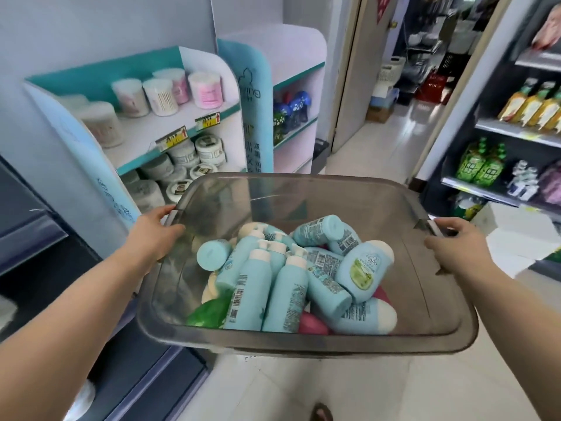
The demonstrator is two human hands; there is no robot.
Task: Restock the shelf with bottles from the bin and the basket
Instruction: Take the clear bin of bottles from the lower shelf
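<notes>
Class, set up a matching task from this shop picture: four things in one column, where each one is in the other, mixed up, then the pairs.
1 bin
2 blue bottles
3 pink tubs
4 orange bottles

A piled in the bin
B on the right shelf
C gripped by the left hand and right hand
D on the left shelf

Pairs: 1-C, 2-A, 3-D, 4-B

price tags (207, 120): print unreadable | pink bottle (312, 325): mostly buried | sandal (322, 413): cut by bottom edge
</notes>
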